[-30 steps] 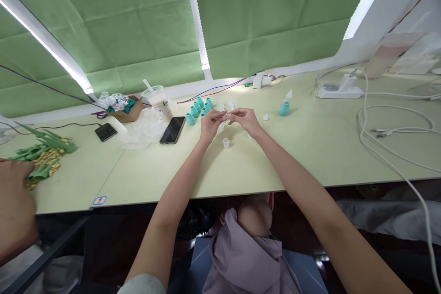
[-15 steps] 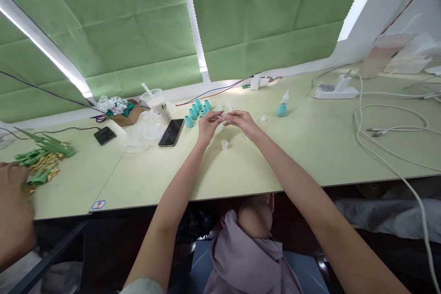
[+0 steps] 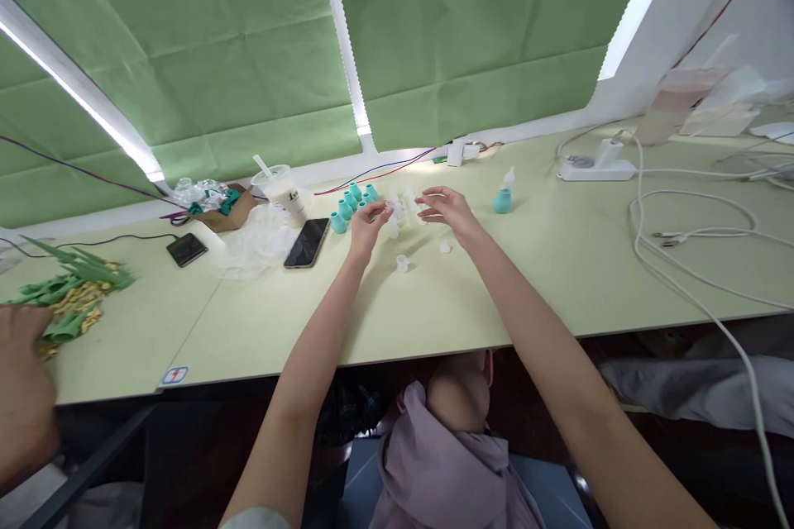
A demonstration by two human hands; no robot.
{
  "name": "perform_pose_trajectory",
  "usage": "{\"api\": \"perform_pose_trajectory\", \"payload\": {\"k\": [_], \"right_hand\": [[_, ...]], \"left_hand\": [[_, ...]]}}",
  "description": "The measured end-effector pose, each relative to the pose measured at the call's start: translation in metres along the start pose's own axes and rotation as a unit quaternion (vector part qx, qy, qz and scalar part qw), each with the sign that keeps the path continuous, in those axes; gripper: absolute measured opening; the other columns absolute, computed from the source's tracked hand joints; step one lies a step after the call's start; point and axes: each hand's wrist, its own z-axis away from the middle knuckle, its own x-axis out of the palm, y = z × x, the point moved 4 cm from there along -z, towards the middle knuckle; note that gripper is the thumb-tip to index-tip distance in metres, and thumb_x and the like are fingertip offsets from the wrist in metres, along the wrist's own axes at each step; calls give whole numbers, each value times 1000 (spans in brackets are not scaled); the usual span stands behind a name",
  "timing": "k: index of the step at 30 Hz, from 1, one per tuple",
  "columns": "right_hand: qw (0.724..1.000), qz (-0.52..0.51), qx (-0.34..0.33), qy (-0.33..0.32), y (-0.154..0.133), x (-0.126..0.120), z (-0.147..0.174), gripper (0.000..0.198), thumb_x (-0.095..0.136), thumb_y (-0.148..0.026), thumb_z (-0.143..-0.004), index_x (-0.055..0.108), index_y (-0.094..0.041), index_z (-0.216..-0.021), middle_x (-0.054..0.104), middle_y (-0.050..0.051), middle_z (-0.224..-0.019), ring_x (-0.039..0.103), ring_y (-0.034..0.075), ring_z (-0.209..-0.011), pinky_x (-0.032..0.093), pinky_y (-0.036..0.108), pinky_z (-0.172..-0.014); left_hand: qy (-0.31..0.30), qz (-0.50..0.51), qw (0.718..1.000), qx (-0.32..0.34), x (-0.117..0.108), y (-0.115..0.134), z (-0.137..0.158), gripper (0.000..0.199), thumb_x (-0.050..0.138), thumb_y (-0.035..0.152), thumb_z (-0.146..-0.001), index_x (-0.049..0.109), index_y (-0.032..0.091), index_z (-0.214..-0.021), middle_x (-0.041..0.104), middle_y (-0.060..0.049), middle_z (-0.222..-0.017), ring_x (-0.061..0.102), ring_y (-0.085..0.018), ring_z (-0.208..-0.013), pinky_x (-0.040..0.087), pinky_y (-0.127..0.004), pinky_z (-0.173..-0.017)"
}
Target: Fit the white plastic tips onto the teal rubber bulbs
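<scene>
My left hand [image 3: 367, 227] is closed, thumb and fingertips pinching a small clear plastic piece [image 3: 389, 207]. To its right, my right hand [image 3: 454, 212] has its fingers spread beside several translucent pieces [image 3: 410, 200] standing on the table; I see nothing in its grip. Several small teal bulbs [image 3: 351, 202] stand in a group just past my left hand. Nearer to me lie a small clear cup-shaped piece [image 3: 403, 264] and a small white piece [image 3: 445, 247]. Farther right stands a teal bulb with a translucent tip [image 3: 503, 198].
Left of my hands are a phone [image 3: 308, 243], a plastic bag [image 3: 257, 244], a drink cup [image 3: 286, 192] and a cardboard box [image 3: 229, 215]. A co-worker's hand [image 3: 23, 364] is by green and yellow pieces [image 3: 78, 289]. A power strip [image 3: 599, 171] and white cables [image 3: 695, 235] lie right.
My hands were together at a clear piece and have now parted. The right hand moved right and spread its fingers; the left keeps its pinch.
</scene>
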Motion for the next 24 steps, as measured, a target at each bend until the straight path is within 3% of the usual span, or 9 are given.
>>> {"api": "perform_pose_trajectory", "payload": {"k": [2,3,5,7,10,14,19,21,24], "right_hand": [[989,127,-9,73,0,-22,-3,24,55,-43,-80,57,-22,-92,68,6,-100,65,17,-77,50,33,-72],[968,218,-21,121,-1,-34,-3,20,54,-39,-81,58,-22,-91,67,7,-101,64,19,-83,49,35,-74],[894,397,-51,203,-2,-55,-1,18,57,-28,-79,60,-21,-96,63,11,-107,57,27,-102,44,40,-82],[835,503,-37,219,5,-69,0,28,60,-21,-75,62,-20,-102,59,16,-113,49,33,-111,42,42,-81],[812,553,33,184,24,-81,-3,25,59,-15,-73,66,-15,-97,61,20,-106,54,34,-104,43,42,-78],[850,498,27,172,30,-78,-9,12,60,-16,-73,69,-13,-79,66,18,-89,61,28,-89,45,41,-79],[975,191,-84,69,5,-41,-9,27,73,-36,-63,68,-16,-81,69,6,-75,65,20,-71,52,36,-73],[990,105,-90,12,-2,-23,-4,35,76,-41,-59,67,-16,-82,69,5,-75,65,19,-66,54,35,-68],[991,91,-95,-31,-7,-6,3,37,77,-43,-57,68,-17,-81,69,5,-74,65,19,-63,53,33,-62]], "left_hand": [[-3,5,1000,-12,1,-1,0,43,66,54,-69,64,18,-93,68,-10,-99,63,-22,-94,53,-35,-78],[-4,6,1000,-17,1,-1,0,45,64,55,-70,63,17,-95,68,-11,-100,63,-22,-94,53,-35,-79],[-4,10,1000,-26,0,-3,0,48,61,56,-72,61,17,-99,68,-12,-101,64,-21,-94,53,-36,-80],[-3,18,999,-38,-1,-5,0,48,60,55,-74,60,17,-102,69,-12,-99,66,-20,-89,52,-36,-79],[-14,26,998,-54,-3,-8,-2,44,60,54,-76,61,19,-103,69,-9,-96,67,-18,-79,53,-34,-75],[-33,18,997,-65,-2,-12,-3,42,59,51,-77,62,19,-103,69,-8,-94,67,-15,-71,52,-29,-68],[-75,2,996,-52,6,-11,0,39,59,47,-78,63,17,-102,66,-7,-103,63,-9,-64,51,-26,-67],[-96,7,995,-39,10,-9,2,37,60,46,-77,64,18,-101,65,-7,-105,63,-9,-65,51,-26,-69],[-120,12,993,-21,16,-5,4,36,61,45,-77,65,18,-100,67,-6,-99,62,-10,-67,50,-27,-69]]}}
